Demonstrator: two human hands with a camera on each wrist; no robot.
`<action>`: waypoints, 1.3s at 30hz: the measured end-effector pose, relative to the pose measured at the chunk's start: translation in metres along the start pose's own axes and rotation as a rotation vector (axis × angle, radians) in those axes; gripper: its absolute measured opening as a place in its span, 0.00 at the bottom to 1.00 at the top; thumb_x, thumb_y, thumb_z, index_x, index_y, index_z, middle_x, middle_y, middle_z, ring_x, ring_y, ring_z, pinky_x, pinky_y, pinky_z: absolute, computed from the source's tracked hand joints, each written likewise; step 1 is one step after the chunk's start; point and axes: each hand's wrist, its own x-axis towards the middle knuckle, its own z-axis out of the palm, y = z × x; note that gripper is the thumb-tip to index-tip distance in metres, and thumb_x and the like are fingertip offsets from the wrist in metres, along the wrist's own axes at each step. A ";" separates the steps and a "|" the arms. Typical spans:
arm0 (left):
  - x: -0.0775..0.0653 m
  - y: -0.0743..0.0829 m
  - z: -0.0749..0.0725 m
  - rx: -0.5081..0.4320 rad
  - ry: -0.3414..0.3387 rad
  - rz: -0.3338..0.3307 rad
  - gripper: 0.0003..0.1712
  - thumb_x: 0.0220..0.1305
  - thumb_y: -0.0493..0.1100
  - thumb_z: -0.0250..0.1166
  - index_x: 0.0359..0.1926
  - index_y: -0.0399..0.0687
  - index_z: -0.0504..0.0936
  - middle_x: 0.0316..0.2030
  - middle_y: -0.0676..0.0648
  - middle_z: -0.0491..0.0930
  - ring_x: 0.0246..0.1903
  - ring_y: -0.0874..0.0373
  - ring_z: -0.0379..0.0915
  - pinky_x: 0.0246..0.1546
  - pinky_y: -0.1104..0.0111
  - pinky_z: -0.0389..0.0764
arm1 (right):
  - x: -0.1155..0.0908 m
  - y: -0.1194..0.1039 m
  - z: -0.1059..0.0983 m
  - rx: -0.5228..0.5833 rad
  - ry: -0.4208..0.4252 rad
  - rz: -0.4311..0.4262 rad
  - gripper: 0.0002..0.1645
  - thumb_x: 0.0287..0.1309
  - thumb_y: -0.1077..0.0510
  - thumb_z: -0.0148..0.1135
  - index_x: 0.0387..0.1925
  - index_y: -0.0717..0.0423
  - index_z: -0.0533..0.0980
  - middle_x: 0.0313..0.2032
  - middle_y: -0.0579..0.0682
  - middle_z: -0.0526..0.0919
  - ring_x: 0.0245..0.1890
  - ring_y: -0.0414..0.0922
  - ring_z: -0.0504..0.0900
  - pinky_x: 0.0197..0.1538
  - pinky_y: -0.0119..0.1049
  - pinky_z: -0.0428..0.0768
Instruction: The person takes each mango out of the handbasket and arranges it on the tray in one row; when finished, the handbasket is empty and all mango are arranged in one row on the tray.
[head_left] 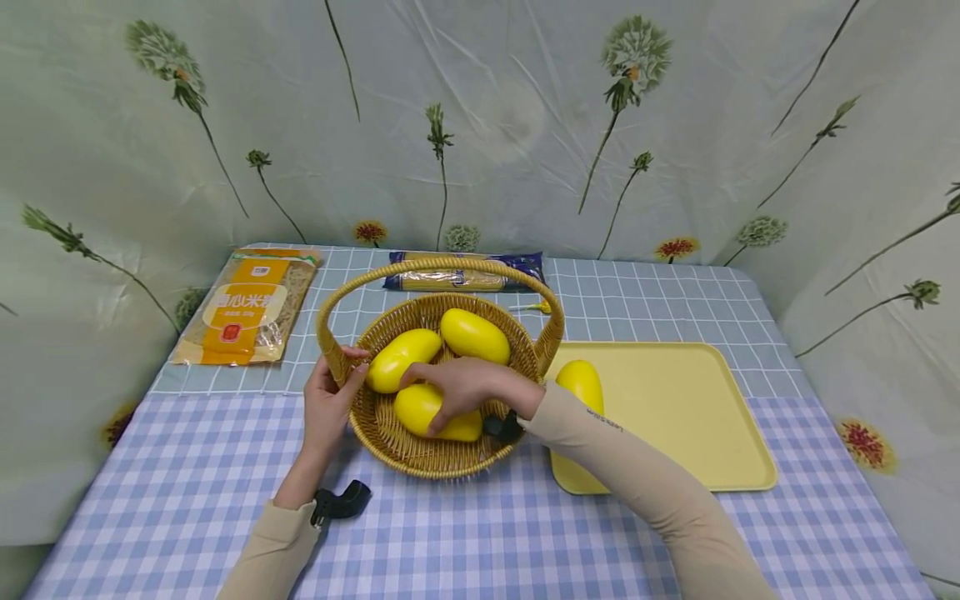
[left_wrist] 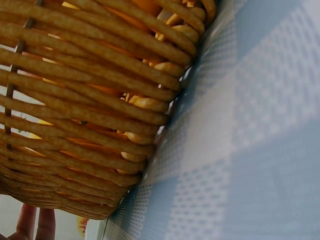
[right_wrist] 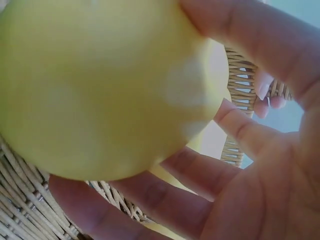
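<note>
A round wicker basket [head_left: 442, 473] with a tall arched handle [head_left: 444, 263] stands on the cloth. My left hand [head_left: 327, 408] grips its left side at the foot of the handle, thumb at the rim and fingers around the outside. Inside the basket, my right hand [head_left: 465, 385] holds the nearest yellow mango [head_left: 411, 408] between thumb and fingers. Up close in the right wrist view, the fingers curl around this mango [right_wrist: 100, 90]. Two more mangoes lie behind it in the basket, one at left [head_left: 401, 362] and one at the back [head_left: 476, 336].
Right of the basket is a yellow tray [head_left: 675, 417] with another mango [head_left: 580, 383] on its left part, beside my right sleeve. A bag of grain [head_left: 247, 308] lies at back left. Behind the basket are a blue pasta packet [head_left: 465, 277] and a small yellow-headed utensil [head_left: 542, 307].
</note>
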 end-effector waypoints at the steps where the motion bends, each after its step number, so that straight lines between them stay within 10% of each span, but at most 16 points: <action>1: 0.000 0.002 0.000 0.006 0.001 -0.005 0.13 0.62 0.24 0.58 0.47 0.21 0.69 0.42 0.46 0.79 0.47 0.56 0.72 0.48 0.71 0.71 | 0.000 0.000 0.000 0.000 0.004 0.000 0.41 0.48 0.49 0.73 0.62 0.42 0.64 0.51 0.50 0.77 0.43 0.41 0.74 0.49 0.35 0.70; 26: -0.003 0.023 0.011 0.025 0.008 -0.011 0.12 0.60 0.20 0.56 0.46 0.19 0.68 0.40 0.46 0.79 0.45 0.58 0.73 0.48 0.69 0.72 | -0.017 0.001 -0.008 0.074 0.077 -0.041 0.40 0.44 0.45 0.75 0.60 0.43 0.69 0.52 0.46 0.76 0.47 0.41 0.73 0.50 0.35 0.70; 39: 0.000 0.000 0.001 0.023 0.016 -0.029 0.13 0.62 0.25 0.59 0.47 0.24 0.70 0.41 0.48 0.79 0.47 0.56 0.73 0.49 0.70 0.71 | -0.035 0.002 -0.010 0.183 0.199 -0.119 0.40 0.45 0.42 0.73 0.59 0.41 0.67 0.53 0.43 0.75 0.49 0.40 0.73 0.50 0.37 0.71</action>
